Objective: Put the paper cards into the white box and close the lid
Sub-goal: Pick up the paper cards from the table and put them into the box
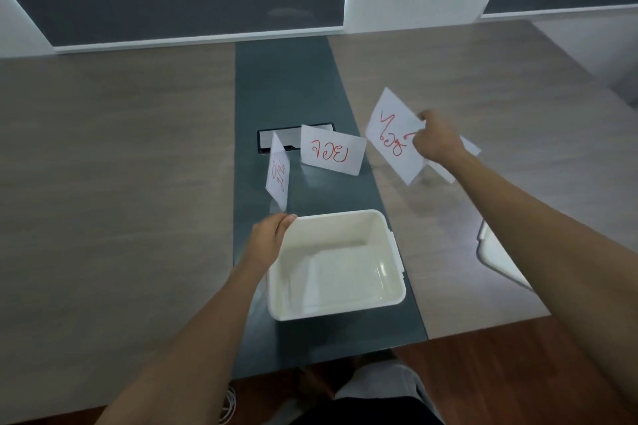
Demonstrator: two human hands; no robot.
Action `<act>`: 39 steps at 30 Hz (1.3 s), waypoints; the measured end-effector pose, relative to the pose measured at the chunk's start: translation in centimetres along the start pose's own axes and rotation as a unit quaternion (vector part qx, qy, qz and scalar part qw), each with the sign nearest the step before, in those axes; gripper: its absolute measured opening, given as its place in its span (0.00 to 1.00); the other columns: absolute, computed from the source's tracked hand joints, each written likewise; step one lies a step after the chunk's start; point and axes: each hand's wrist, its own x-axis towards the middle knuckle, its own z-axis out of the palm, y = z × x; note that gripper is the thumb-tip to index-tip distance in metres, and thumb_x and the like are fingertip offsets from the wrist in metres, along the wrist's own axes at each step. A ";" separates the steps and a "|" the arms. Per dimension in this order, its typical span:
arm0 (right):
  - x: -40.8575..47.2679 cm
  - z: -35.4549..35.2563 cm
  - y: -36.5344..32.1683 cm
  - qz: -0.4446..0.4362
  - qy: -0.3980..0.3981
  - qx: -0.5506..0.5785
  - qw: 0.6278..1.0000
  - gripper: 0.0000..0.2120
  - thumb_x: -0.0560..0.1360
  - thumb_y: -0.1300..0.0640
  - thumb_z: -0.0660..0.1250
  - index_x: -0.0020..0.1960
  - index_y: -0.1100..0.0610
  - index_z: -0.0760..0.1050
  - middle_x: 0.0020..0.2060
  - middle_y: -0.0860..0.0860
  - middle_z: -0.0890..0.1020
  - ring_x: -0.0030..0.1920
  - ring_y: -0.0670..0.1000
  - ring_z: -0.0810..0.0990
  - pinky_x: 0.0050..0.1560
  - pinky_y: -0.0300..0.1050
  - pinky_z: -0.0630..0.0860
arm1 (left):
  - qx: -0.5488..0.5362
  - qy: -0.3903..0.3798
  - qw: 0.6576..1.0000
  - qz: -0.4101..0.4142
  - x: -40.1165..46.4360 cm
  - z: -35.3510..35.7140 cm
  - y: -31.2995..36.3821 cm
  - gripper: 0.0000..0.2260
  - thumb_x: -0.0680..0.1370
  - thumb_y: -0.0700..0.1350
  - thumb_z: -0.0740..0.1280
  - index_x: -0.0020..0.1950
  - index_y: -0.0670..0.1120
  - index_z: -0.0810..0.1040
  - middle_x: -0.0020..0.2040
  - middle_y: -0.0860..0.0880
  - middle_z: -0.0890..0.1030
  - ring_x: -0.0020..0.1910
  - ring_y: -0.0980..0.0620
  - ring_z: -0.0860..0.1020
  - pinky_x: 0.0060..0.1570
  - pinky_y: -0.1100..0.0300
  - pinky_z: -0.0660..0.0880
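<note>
An open white box point(386, 235) sits on the dark middle strip of the table, near the front edge, with nothing visible inside. My left hand point(269, 235) grips its far left corner. My right hand point(436, 141) holds a folded paper card point(392, 134) with red writing, lifted above the table to the right of the strip. A second folded card point(331, 150) stands upright behind the box. A third card point(279, 172) stands edge-on just beyond my left hand. The white lid point(497, 255) lies at the right, partly hidden by my right forearm.
A rectangular cable port point(272, 140) is set into the dark strip behind the cards. Wood-grain table surface spreads left and right. The table's front edge runs just below the box, with dark red floor and my legs beyond it.
</note>
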 end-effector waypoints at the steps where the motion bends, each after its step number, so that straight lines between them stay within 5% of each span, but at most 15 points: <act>1: -0.1 -0.7 -0.7 -0.009 -0.003 -0.001 1.000 0.21 0.76 0.64 0.59 0.69 0.59 0.68 0.62 0.60 0.79 0.60 0.62 0.78 0.53 0.51 0.75 | 0.003 -0.005 1.000 -0.001 0.0 0.0 0.0 0.17 0.84 0.50 0.60 0.51 0.38 0.81 0.45 0.42 0.84 0.45 0.44 0.79 0.46 0.54 0.72; 15: -3.8 -3.6 -6.0 -0.170 -0.138 0.008 0.976 0.17 0.78 0.65 0.58 0.65 0.57 0.72 0.52 0.51 0.80 0.51 0.53 0.77 0.39 0.40 0.72 | -0.009 -0.086 0.995 -0.042 0.8 -0.9 -0.6 0.21 0.84 0.56 0.54 0.50 0.39 0.75 0.46 0.41 0.81 0.40 0.51 0.73 0.41 0.61 0.69; 24: -5.3 -2.5 -4.9 -0.219 -0.271 -0.082 0.934 0.13 0.78 0.60 0.62 0.59 0.47 0.75 0.51 0.47 0.81 0.56 0.54 0.80 0.60 0.52 0.75 | 0.001 -0.088 0.996 -0.032 1.1 -0.8 -0.7 0.22 0.84 0.57 0.53 0.47 0.40 0.73 0.39 0.47 0.76 0.39 0.51 0.72 0.41 0.58 0.68; 31: -6.6 -0.1 -3.3 -0.242 -0.364 -0.114 0.892 0.13 0.78 0.56 0.65 0.56 0.39 0.76 0.55 0.43 0.83 0.57 0.48 0.80 0.65 0.54 0.74 | -0.036 -0.101 0.993 -0.055 1.3 -0.8 -1.0 0.18 0.84 0.55 0.55 0.60 0.46 0.79 0.52 0.51 0.80 0.52 0.51 0.75 0.54 0.59 0.69; 35: -7.2 1.8 -2.9 -0.243 -0.410 -0.087 0.875 0.12 0.79 0.57 0.65 0.60 0.46 0.78 0.57 0.46 0.83 0.58 0.47 0.81 0.65 0.54 0.75 | -0.056 -0.115 0.990 -0.061 1.3 -0.8 -1.0 0.16 0.85 0.53 0.56 0.62 0.47 0.79 0.56 0.52 0.80 0.56 0.52 0.76 0.57 0.58 0.69; 39: -7.4 3.3 -3.0 -0.238 -0.439 -0.081 0.863 0.11 0.78 0.55 0.66 0.55 0.40 0.78 0.55 0.44 0.84 0.57 0.46 0.82 0.64 0.51 0.76 | -0.100 -0.129 0.984 -0.076 1.5 -1.0 -1.1 0.15 0.84 0.52 0.58 0.59 0.46 0.81 0.55 0.47 0.84 0.57 0.47 0.80 0.61 0.51 0.73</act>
